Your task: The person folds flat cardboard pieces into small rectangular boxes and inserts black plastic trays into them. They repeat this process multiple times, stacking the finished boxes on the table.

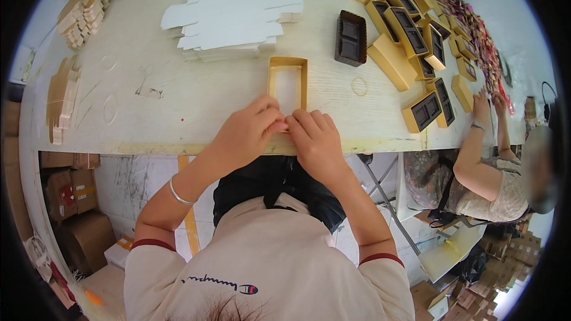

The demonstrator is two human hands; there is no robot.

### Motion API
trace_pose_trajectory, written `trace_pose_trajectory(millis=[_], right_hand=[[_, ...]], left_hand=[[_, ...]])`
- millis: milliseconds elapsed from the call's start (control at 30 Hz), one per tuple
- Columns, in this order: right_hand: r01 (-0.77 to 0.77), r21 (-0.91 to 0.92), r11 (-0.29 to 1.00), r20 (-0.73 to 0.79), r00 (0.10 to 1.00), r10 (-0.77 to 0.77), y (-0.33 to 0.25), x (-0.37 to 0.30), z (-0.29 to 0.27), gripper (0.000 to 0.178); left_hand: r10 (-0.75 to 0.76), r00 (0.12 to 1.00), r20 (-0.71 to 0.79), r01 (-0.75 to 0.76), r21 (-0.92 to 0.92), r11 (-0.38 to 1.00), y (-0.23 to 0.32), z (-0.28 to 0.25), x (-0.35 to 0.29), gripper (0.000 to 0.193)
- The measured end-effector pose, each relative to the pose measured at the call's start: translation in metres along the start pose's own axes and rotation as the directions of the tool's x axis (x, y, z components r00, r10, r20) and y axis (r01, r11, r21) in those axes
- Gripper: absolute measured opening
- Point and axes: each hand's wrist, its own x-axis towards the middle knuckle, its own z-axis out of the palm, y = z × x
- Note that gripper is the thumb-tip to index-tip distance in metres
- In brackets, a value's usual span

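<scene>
A small gold cardboard box [304,83] lies before me with its long sides standing and its white inside showing. At its near end both my hands meet. My left hand [253,128] has its fingers bent together in a pinch at the near left corner. My right hand [315,139] curls its fingers over the near right corner, almost touching the left. Beneath the fingers the near end of the box is hidden. To the right of the box stands a dark brown plastic tray [351,37] with square compartments.
Flat white box blanks [235,9] are stacked at the back. Gold boxes [406,30], many with dark trays inside, pile up at the right. More folded blanks [62,101] stand at the left. A co-worker [488,178] sits at the right, hands on the table [196,101].
</scene>
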Motion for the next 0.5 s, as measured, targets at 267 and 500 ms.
trace_pose_trajectory(millis=[267,500], right_hand=[[-0.176,0.277,0.945,0.418,0.907,0.046,0.015,0.021,-0.019,0.019],[-0.200,-0.052,0.978,-0.203,0.962,0.185,0.095,0.041,-0.042,0.024]], left_hand=[[-0.115,0.955,0.274,0.026,0.310,0.950,0.012,-0.013,0.007,0.012],[-0.234,0.955,0.182,0.177,0.283,0.942,0.041,0.011,0.003,0.036]])
